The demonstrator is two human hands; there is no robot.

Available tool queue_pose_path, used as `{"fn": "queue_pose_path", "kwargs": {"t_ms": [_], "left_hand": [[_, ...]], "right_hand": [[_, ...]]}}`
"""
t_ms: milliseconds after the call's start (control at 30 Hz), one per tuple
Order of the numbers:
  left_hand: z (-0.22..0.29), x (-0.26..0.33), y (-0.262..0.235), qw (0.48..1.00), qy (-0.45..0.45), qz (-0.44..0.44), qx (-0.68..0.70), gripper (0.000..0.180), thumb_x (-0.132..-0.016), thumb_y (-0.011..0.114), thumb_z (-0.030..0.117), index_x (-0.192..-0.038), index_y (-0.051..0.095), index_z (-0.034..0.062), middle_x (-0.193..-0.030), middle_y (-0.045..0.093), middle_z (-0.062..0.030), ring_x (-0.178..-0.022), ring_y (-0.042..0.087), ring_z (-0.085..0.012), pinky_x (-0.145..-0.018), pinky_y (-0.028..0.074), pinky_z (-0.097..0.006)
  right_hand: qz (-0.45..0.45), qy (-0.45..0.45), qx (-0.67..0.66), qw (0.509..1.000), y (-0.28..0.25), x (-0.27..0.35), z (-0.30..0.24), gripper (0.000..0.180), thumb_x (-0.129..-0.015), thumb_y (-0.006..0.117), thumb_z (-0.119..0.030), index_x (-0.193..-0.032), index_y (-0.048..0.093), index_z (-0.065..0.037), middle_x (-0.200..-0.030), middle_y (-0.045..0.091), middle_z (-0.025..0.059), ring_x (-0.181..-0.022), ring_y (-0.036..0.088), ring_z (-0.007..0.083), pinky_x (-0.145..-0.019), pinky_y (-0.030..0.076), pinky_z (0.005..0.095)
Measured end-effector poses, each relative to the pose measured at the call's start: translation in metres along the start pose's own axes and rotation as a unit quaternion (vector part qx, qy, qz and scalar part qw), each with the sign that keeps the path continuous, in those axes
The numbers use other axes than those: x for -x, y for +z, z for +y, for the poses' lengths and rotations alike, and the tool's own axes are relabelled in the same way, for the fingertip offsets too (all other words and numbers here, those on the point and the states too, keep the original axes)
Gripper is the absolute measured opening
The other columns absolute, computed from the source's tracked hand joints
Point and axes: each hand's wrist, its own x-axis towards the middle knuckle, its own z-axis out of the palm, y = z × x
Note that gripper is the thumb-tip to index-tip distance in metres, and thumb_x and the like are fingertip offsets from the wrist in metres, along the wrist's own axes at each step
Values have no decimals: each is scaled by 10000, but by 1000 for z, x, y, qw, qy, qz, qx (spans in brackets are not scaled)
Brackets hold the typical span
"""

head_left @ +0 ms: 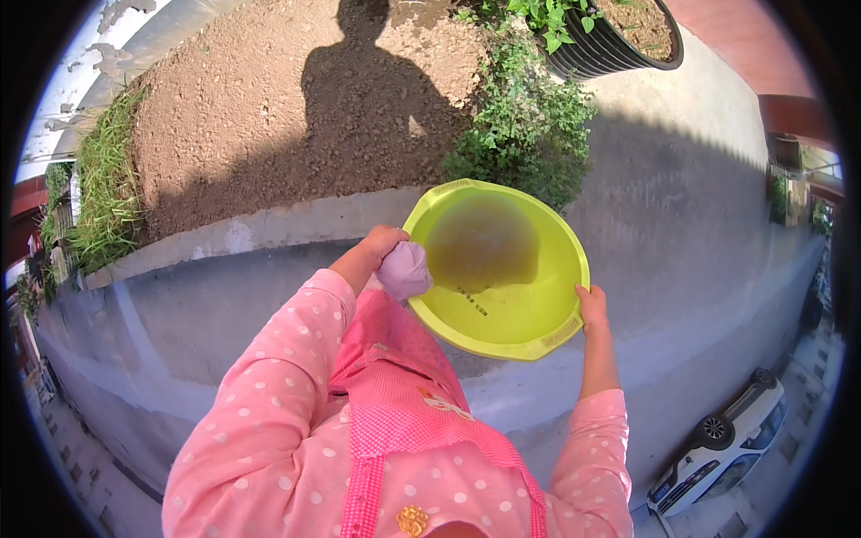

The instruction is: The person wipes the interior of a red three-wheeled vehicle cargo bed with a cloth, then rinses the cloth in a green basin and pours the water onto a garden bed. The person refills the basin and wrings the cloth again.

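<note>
A yellow-green plastic basin [502,318] is held up in front of me, with murky brown water [480,242] pooled toward its far side. The basin looks tilted away from me. At its left rim my left hand [381,244] is closed, gripping a bunched lilac cloth [405,271] together with the edge. The cloth hangs against the outside of the rim, and the fingers under it are partly hidden. On the right rim, my right hand [592,307] is closed too, its thumb uppermost and the other fingers mostly out of sight beneath.
Beyond the basin lies a bare brown soil bed [233,134] with a low concrete kerb [242,235]. Green leafy plants [525,125] grow at its right, beside a black ribbed planter [619,45]. Grass [108,197] edges the left. A white car [726,439] stands at the lower right.
</note>
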Motion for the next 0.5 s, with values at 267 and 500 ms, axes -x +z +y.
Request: {"fn": "queue_pose_path", "kwargs": {"t_ms": [267,500], "left_hand": [[38,-54,-17,999,-34,-6,38,210,-738,629,129,-878,634,-28,-837,641,-141,-700,636,-277,-642,527,-431],[65,-76,-31,993,-66,-62,74,162,-772,593,151,-842,630,9,-816,651,-118,-697,636,-239,-675,530,-391]], "right_hand": [[7,-12,76,997,41,-78,-16,490,-851,552,-139,-1296,355,-74,-1121,539,202,-989,555,259,-818,451,364],[-27,11,128,991,51,-114,-34,535,-851,559,-146,-1331,328,-98,-1188,514,207,-1038,541,278,-850,445,377]]}}
